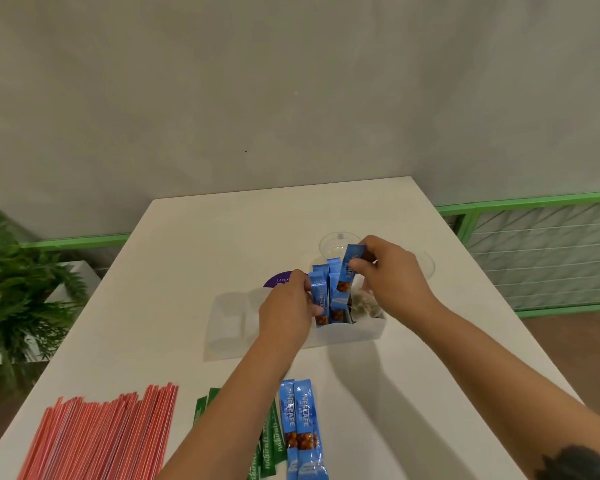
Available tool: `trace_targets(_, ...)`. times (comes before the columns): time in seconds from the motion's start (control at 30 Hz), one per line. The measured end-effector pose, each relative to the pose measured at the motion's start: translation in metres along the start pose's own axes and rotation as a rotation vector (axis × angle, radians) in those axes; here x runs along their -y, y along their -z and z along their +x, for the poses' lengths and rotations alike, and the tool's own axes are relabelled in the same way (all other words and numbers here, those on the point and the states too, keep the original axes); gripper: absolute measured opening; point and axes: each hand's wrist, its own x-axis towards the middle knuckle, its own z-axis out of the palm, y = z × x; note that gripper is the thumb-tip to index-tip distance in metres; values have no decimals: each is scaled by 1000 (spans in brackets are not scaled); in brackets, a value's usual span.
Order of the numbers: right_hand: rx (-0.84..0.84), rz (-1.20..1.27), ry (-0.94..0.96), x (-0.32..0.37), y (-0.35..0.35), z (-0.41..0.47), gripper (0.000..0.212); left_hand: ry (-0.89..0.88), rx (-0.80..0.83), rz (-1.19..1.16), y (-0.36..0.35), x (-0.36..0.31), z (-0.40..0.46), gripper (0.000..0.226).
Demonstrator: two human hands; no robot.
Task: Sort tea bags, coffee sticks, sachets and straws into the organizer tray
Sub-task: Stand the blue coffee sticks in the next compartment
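Note:
A translucent white organizer tray (229,327) sits mid-table. Several blue coffee sticks (336,299) stand upright in its middle compartment. My left hand (286,310) pinches the leftmost standing stick (318,299). Above the tray, my right hand (385,275) grips another blue coffee stick (350,268), held tilted over the compartment. Tea bags (364,304) lie in the tray's right compartment. On the near table lie two more blue coffee sticks (302,431), green sachets (271,445) partly under my left forearm, and a spread of red striped straws (101,438).
Two clear plastic cups (333,242) stand behind the tray, one mostly hidden by my right hand. A purple round card (279,280) lies behind the tray. A potted plant (18,292) stands off the table's left. A green railing (534,202) runs behind.

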Motion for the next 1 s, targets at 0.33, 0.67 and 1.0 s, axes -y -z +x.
trace_targets(0.33,143,-368,-38,-21,-36,13,18,10,9,11,-2,2,3,32)
trace_targets(0.67,58,-499,-26,-27,-42,10,23,7,-8,-17,-2,0,4,41)
trace_targets(1.0,10,-449,-10,-26,-42,8,48,53,-48,-75,1,-3,-1,58)
